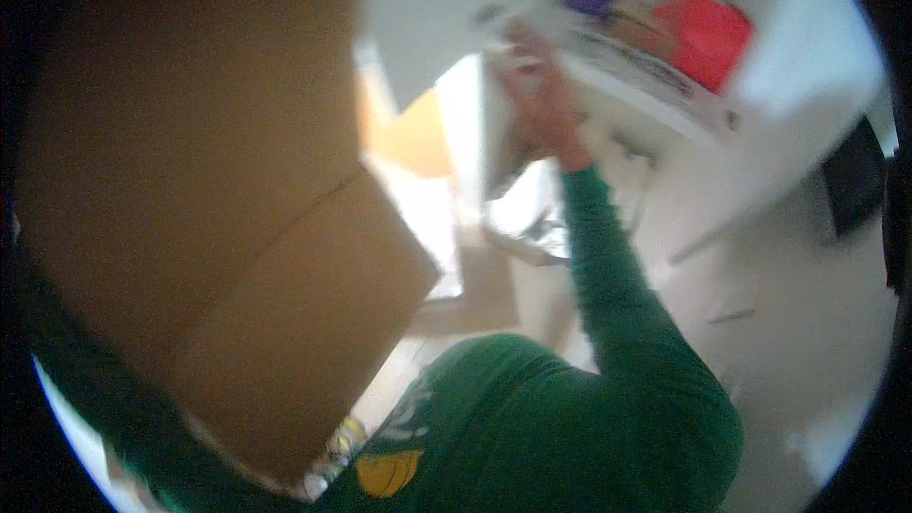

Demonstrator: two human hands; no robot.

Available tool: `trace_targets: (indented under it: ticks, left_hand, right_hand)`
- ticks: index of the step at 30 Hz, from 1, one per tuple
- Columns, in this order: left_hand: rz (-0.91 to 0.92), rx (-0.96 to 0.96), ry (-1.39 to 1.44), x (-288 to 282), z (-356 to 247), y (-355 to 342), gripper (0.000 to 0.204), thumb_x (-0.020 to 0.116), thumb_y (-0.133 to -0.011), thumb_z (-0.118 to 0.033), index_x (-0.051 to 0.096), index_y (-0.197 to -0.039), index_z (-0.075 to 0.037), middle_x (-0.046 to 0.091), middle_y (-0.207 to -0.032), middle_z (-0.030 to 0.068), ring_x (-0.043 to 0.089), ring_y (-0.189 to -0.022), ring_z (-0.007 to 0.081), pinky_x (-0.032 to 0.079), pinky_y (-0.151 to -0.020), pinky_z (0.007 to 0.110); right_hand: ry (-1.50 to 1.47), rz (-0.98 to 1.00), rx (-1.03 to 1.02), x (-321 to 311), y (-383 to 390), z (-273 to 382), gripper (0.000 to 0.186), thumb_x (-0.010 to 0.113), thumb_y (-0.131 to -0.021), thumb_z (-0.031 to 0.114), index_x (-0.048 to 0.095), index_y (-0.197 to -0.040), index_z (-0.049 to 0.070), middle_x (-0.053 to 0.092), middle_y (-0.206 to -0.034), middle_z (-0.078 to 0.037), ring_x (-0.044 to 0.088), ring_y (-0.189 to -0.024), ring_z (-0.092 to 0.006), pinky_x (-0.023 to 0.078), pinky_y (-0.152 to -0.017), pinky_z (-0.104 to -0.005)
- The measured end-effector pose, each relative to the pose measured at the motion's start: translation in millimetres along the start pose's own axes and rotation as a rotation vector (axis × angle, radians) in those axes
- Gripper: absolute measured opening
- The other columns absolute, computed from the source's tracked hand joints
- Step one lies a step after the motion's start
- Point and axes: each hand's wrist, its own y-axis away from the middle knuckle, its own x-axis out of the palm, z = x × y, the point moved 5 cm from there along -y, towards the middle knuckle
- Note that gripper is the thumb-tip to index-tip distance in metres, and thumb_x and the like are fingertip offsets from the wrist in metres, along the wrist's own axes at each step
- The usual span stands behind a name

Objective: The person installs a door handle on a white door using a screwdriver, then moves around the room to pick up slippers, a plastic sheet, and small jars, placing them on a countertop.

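The picture is blurred. My right hand (537,95) is raised at the end of a green sleeve (617,275). Its fingers are curled around the top edge of a white upright panel (489,147), just below a white shelf (646,76). A big brown cardboard box (209,190) fills the left half of the view, close to my head and chest. My left hand is hidden, probably behind the box. My green shirt (532,427) with a yellow patch shows at the bottom.
On the white shelf lie a red box (708,33) and a purple item (589,0). A dark flat screen (855,176) hangs on the white wall at the right. An orange surface (418,138) shows behind the box's edge.
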Motion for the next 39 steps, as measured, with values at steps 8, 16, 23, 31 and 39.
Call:
trace_targets:
  ticks: [8,16,23,31,39]
  left_hand:
    - [-0.076,-0.145,0.523,-32.7,-40.9,208.5,0.039,0.071,-0.086,-0.018,0.063,-0.122,-0.007,0.068,-0.082,0.0237,0.071,-0.074,0.036,0.056,-0.062,0.041]
    - [-0.008,-0.52,0.734,-85.7,-94.9,444.1,0.055,0.072,-0.074,0.0,0.063,-0.128,-0.01,0.066,-0.078,0.0145,0.068,-0.068,0.0356,0.055,-0.061,0.042]
    - [-0.026,-0.691,0.612,-124.3,-91.4,532.4,0.067,0.073,-0.065,0.008,0.063,-0.13,-0.004,0.073,-0.097,0.0159,0.072,-0.076,0.0321,0.058,-0.067,0.036]
    - [-0.012,-0.879,0.457,-153.0,-113.0,610.4,0.056,0.079,-0.072,0.003,0.064,-0.126,0.0,0.073,-0.094,0.0177,0.072,-0.076,0.0312,0.057,-0.069,0.037]
    - [0.014,-1.287,0.166,-179.9,-128.0,701.6,0.055,0.079,-0.077,-0.002,0.059,-0.129,-0.002,0.071,-0.111,0.0182,0.072,-0.097,0.0308,0.056,-0.084,0.036]
  right_hand:
    - [-0.197,0.016,0.044,45.2,54.5,95.5,0.066,0.059,-0.103,0.023,0.027,-0.157,0.005,0.036,-0.157,-0.02,0.049,-0.133,-0.0306,0.046,-0.107,-0.0409]
    - [-0.126,0.414,0.257,113.4,148.8,90.1,0.062,0.059,-0.103,0.027,0.032,-0.155,0.005,0.039,-0.155,-0.022,0.049,-0.134,-0.0307,0.043,-0.108,-0.0429]
    - [0.299,0.863,-0.136,195.3,120.9,135.8,0.068,0.071,-0.087,0.012,0.042,-0.147,0.0,0.052,-0.141,-0.02,0.049,-0.129,-0.0303,0.035,-0.111,-0.0407]
    - [0.09,1.64,-0.481,319.2,148.6,276.3,0.043,0.082,-0.076,0.018,0.063,-0.112,0.003,0.067,-0.109,-0.013,0.065,-0.102,-0.028,0.051,-0.089,-0.0387]
    - [-0.301,1.565,-0.663,384.7,220.3,343.0,0.03,0.078,-0.074,0.008,0.064,-0.101,0.003,0.067,-0.098,-0.012,0.064,-0.094,-0.0327,0.05,-0.085,-0.0386]
